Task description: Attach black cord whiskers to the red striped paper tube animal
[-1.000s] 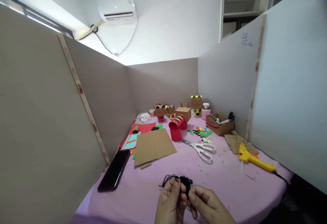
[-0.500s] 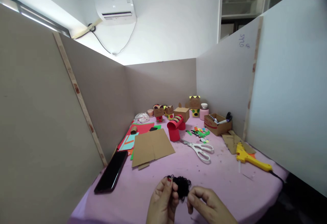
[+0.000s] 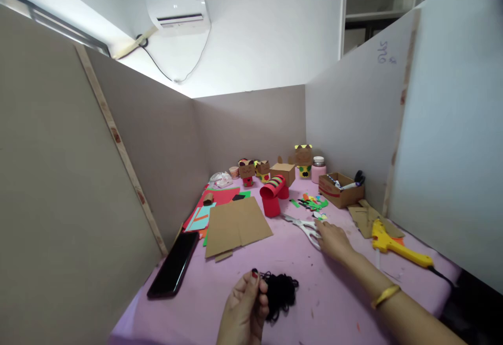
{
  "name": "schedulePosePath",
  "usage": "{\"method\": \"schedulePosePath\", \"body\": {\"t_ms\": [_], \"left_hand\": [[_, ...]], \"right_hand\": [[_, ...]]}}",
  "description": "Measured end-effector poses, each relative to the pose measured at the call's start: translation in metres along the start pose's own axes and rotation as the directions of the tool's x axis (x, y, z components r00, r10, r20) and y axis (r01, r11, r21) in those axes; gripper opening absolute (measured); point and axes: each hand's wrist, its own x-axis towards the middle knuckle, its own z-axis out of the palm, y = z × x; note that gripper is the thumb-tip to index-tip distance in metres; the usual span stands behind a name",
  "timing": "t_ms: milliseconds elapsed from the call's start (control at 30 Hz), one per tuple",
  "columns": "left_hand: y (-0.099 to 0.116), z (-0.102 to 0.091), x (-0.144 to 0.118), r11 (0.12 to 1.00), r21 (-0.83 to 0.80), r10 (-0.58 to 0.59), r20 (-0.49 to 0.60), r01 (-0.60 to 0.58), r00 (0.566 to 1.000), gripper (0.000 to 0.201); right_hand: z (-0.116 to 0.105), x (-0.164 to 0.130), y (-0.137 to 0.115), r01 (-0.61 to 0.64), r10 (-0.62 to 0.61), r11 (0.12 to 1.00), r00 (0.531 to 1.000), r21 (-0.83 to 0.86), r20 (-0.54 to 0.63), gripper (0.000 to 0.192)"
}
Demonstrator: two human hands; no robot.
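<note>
Low centre of frame, left hand (image 3: 244, 311) pinches a black thread tangle (image 3: 280, 291) just above the pink table (image 3: 220, 287), fingers closed on it, while right hand (image 3: 332, 240) covers the scissors (image 3: 301, 223) mid-frame, fingers loosely spread over the handles.

Matt pink cloth covers the table (image 3: 220, 303). The black thread (image 3: 280, 291) looks fuzzy and matt. Scissors (image 3: 304, 225): bright metal blades, white plastic handles. At nine o'clock, a glossy phone (image 3: 174, 264); behind it, matt brown cardboard (image 3: 236, 225).
</note>
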Motion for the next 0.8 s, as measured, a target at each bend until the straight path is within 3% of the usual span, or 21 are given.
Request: {"method": "schedulePosePath", "body": {"t_ms": [200, 333, 433, 567, 667, 700, 733, 767, 800], "left_hand": [[0.003, -0.006, 0.002, 0.999, -0.037, -0.025, -0.065, 0.022, 0.998, 0.012], [0.003, -0.006, 0.004, 0.997, -0.070, -0.038, -0.118, 0.030, 0.992, 0.010], [0.003, -0.004, 0.005, 0.995, -0.096, -0.056, -0.173, 0.040, 0.983, 0.016], [0.005, -0.003, 0.005, 0.991, -0.127, -0.063, -0.197, 0.038, 0.978, 0.021], [0.006, -0.005, 0.004, 0.992, -0.125, -0.048, -0.192, 0.024, 0.980, 0.021], [0.007, -0.005, 0.004, 0.992, -0.122, -0.043, -0.182, 0.021, 0.982, 0.020], [0.007, -0.005, 0.004, 0.993, -0.119, -0.036, -0.170, 0.016, 0.985, 0.019], [0.007, -0.006, 0.003, 0.993, -0.116, -0.031, -0.160, 0.012, 0.987, 0.018], [0.007, -0.006, 0.003, 0.993, -0.114, -0.023, -0.151, 0.006, 0.988, 0.017]], "right_hand": [[0.006, -0.006, 0.007, -0.017, 0.009, 0.998, 0.991, 0.055, 0.137, 0.027], [-0.002, -0.020, 0.016, -0.080, 0.020, 0.960, 0.976, 0.268, 0.218, 0.034], [-0.012, -0.033, 0.022, -0.175, 0.034, 0.861, 0.956, 0.477, 0.290, 0.049], [-0.025, -0.059, 0.022, -0.357, 0.068, 0.618, 0.912, 0.701, 0.405, 0.043], [-0.027, -0.095, 0.013, -0.427, 0.050, 0.405, 0.893, 0.809, 0.447, 0.034], [-0.026, -0.110, 0.010, -0.443, 0.037, 0.306, 0.890, 0.842, 0.455, 0.028], [-0.024, -0.125, 0.007, -0.505, -0.040, 0.094, 0.859, 0.858, 0.510, 0.026], [-0.022, -0.141, 0.004, -0.524, -0.114, -0.053, 0.849, 0.850, 0.516, 0.024], [-0.019, -0.155, 0.002, -0.525, -0.175, -0.118, 0.847, 0.843, 0.503, 0.025]]}}
